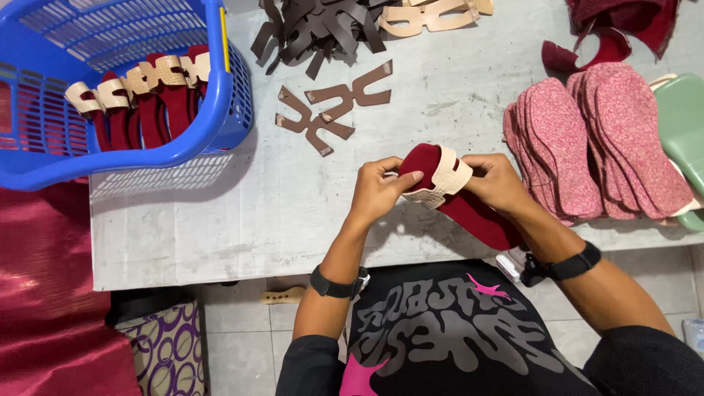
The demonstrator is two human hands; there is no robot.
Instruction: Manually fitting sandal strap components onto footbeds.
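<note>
A dark red insole (469, 209) with a beige strap (444, 176) wrapped over its front end is held above the near edge of the grey table (220, 220). My left hand (378, 189) grips the toe end, thumb on the red face. My right hand (495, 180) pinches the strap's right side. Two brown strap pieces (334, 106) lie flat on the table just beyond my hands.
A blue plastic basket (220, 125) at far left holds several red insoles with beige straps. A heap of brown straps (315, 29) and beige straps (429, 15) lies at the back. Stacks of pink patterned insoles (594, 139) and a green piece (682, 125) sit right. Red cloth (44, 293) lies left.
</note>
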